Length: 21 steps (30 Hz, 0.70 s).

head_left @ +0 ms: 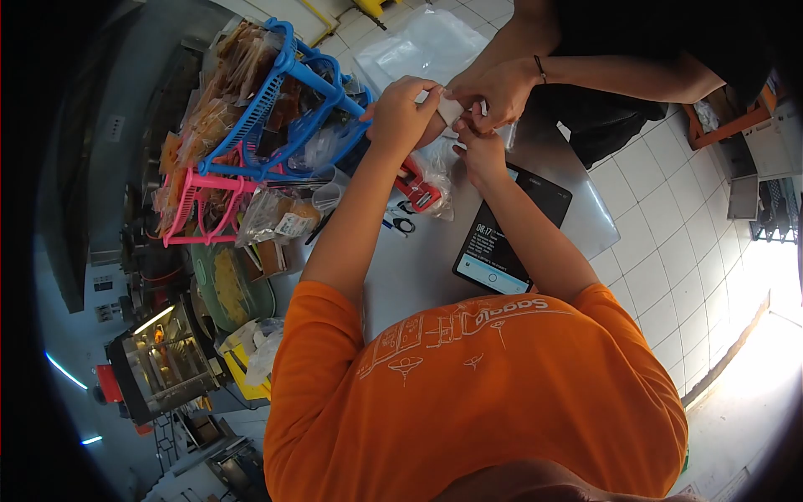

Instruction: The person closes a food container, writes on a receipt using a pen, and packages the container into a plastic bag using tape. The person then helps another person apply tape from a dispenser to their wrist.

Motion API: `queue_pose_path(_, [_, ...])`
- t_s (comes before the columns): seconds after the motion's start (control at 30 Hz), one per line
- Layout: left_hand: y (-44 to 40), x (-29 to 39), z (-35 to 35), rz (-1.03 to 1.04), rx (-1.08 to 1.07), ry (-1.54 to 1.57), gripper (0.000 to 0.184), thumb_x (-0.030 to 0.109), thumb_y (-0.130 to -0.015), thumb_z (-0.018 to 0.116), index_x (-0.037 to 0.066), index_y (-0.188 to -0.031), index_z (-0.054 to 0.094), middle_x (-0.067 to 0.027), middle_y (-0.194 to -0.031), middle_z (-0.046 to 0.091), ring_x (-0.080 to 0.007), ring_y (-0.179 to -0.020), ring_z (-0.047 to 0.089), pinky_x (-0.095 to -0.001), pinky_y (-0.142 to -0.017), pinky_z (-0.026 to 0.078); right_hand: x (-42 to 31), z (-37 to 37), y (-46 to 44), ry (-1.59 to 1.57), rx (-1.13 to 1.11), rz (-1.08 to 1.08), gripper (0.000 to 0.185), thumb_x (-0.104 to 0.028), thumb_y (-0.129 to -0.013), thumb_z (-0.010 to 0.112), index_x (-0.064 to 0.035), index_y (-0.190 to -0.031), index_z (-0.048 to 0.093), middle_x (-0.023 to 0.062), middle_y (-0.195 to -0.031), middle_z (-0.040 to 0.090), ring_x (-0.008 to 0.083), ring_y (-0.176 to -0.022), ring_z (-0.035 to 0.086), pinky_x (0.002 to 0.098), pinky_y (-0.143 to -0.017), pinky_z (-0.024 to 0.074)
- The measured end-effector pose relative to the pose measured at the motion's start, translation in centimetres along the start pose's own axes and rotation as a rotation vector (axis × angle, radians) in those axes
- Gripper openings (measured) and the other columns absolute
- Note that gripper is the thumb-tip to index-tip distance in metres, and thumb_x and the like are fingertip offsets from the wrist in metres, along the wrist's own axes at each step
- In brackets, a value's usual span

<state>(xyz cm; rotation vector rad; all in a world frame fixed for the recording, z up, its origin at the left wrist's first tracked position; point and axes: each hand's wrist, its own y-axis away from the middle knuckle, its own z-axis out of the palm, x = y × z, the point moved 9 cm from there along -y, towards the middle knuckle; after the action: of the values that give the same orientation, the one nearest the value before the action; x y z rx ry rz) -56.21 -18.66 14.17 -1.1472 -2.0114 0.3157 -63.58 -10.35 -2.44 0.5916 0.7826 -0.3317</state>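
My left hand [403, 117] is closed around a pale, whitish thing [449, 109] whose kind I cannot make out. Close by on the right is my right hand [483, 156], its fingers curled in near that pale thing; what they pinch, if anything, is hidden. A co-worker's hands [502, 96], one with a dark wristband, reach in from the upper right and meet mine at the same spot. Under my right forearm lies a dark tablet [539, 209] with a lit screen. Below my hands sits a red tool [418, 188], partly beside a clear plastic bag [439, 188].
A blue plastic rack [288, 63] and a pink one [188, 209], full of bagged goods, stand left of my left arm. Clear plastic sheets [427, 42] lie beyond my hands. A small cable or keyring [403, 224] rests on the metal table [397, 268]. A green container [230, 284] is lower left.
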Motion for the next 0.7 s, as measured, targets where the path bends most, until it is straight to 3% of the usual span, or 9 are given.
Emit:
queue_pose_path(0.13, [-0.1,-0.2,0.0,-0.017,-0.045,-0.059,0.015,0.017,-0.083,0.066,0.004,-0.089,0.069,-0.0100,-0.087,0.066,-0.0250,-0.081,0.065,-0.0313,-0.070,0.050,0.3,-0.2,-0.5,0.019,-0.025,-0.008,0.017,-0.018,-0.091,0.060,-0.0126,-0.107,0.055,-0.0023,-0.094,0.057,0.0105,-0.088,0.049,0.0352,-0.080,0.0410])
queue_pose_path(0.23, [-0.3,-1.2,0.2,-0.066,-0.026,-0.044,0.013,0.018,-0.079,0.067,0.006,-0.084,0.068,-0.0124,-0.084,0.065,-0.0314,-0.079,0.063,-0.0369,-0.070,0.049,0.7,-0.2,-1.1,0.034,-0.061,-0.015,0.019,-0.017,-0.091,0.060,-0.0124,-0.108,0.054,-0.0016,-0.098,0.057,0.0113,-0.090,0.049,0.0362,-0.080,0.0412])
queue_pose_path(0.33, [-0.8,-2.9,0.7,-0.192,-0.078,-0.090,0.019,0.024,-0.078,0.066,0.006,-0.084,0.069,-0.0133,-0.085,0.066,-0.0304,-0.080,0.064,-0.0364,-0.071,0.050,0.9,0.1,-1.4,0.011,-0.079,0.018,0.022,-0.017,-0.091,0.060,-0.0120,-0.111,0.053,-0.0004,-0.103,0.056,0.0131,-0.091,0.050,0.0383,-0.081,0.0418])
queue_pose_path(0.43, [-1.3,-4.3,1.5,-0.404,-0.315,-0.157,0.028,0.030,-0.081,0.067,0.004,-0.093,0.069,-0.0137,-0.088,0.068,-0.0275,-0.082,0.067,-0.0337,-0.072,0.050,1.3,0.3,-1.8,-0.010,-0.117,0.062,0.026,-0.017,-0.091,0.060,-0.0108,-0.115,0.051,0.0010,-0.108,0.054,0.0156,-0.095,0.050,0.0422,-0.083,0.0428])
queue_pose_path(0.53, [-2.0,-5.5,2.1,-0.361,-0.363,-0.225,0.034,0.034,-0.080,0.065,0.003,-0.094,0.070,-0.0154,-0.086,0.069,-0.0289,-0.081,0.067,-0.0348,-0.073,0.050,1.5,0.6,-1.9,-0.037,-0.140,0.101,0.028,-0.017,-0.092,0.059,-0.0092,-0.117,0.050,0.0025,-0.110,0.053,0.0182,-0.101,0.051,0.0459,-0.088,0.0431])
queue_pose_path(0.7, [-2.2,-7.7,3.5,-0.519,-0.577,-0.190,0.038,0.035,-0.079,0.067,0.001,-0.094,0.069,-0.0159,-0.086,0.069,-0.0271,-0.078,0.066,-0.0343,-0.073,0.050,2.0,1.1,-2.7,-0.099,-0.211,0.099,0.027,-0.018,-0.094,0.056,-0.0080,-0.117,0.050,0.0045,-0.116,0.053,0.0212,-0.108,0.052,0.0476,-0.090,0.0433])
